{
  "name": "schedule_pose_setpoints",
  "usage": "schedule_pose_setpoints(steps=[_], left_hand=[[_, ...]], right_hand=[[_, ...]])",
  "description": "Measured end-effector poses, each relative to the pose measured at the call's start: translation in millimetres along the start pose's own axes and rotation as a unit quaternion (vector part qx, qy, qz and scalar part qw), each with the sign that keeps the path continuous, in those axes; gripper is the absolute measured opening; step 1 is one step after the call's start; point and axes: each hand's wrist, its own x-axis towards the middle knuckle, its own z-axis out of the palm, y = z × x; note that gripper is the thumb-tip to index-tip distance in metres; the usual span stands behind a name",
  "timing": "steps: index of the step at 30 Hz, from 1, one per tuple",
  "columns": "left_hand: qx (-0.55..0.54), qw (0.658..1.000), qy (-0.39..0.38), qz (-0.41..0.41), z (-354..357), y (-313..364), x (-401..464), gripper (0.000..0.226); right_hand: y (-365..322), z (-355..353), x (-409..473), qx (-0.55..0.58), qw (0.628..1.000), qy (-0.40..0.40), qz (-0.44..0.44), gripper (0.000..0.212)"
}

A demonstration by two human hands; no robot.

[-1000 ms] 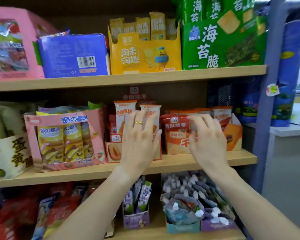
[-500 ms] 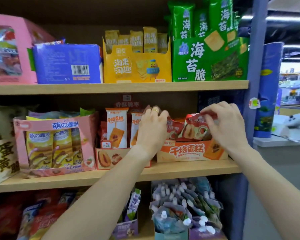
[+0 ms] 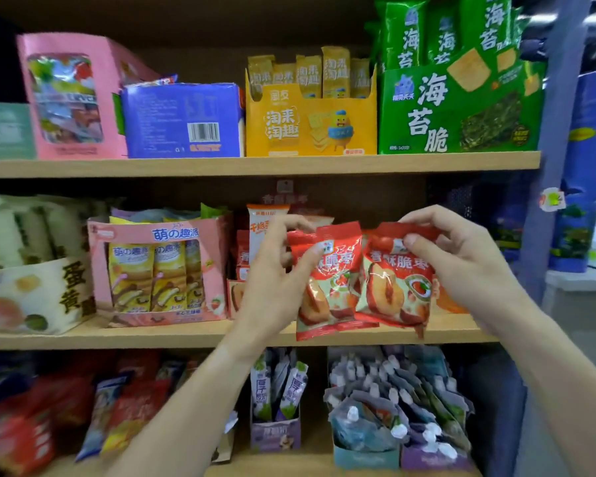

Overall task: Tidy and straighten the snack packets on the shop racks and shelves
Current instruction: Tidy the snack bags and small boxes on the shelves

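Two red snack packets hang in front of the middle shelf (image 3: 186, 335). My left hand (image 3: 276, 270) pinches the top of the left red packet (image 3: 327, 290). The right red packet (image 3: 396, 280), overlapping the first, is pinched at its top edge by my right hand (image 3: 461, 259). Both packets are lifted clear of the orange display box (image 3: 448, 301), which is mostly hidden behind them and my right hand. An upright white and orange cake packet (image 3: 260, 228) stands just behind my left hand.
A pink display box of yellow packets (image 3: 159, 270) sits left of my hands, with a white box (image 3: 31, 290) further left. The top shelf carries pink, blue, yellow (image 3: 310, 125) and green (image 3: 461, 111) boxes. Pouches with spouts (image 3: 393, 407) fill the bottom shelf. A blue upright post (image 3: 551, 132) bounds the right side.
Both hands have drawn red packets up and out of the boxes on the middle shelf, towards me. The camera has moved closer to the shelf.
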Motion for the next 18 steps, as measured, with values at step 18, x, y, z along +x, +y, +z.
schedule_pose_setpoints(steps=[18], left_hand=[[-0.036,0.978,-0.112,-0.172,-48.5,-45.4,-84.2,0.088]], right_hand=[[49.5,130.0,-43.6,-0.037,0.998,0.021,0.038,0.029]])
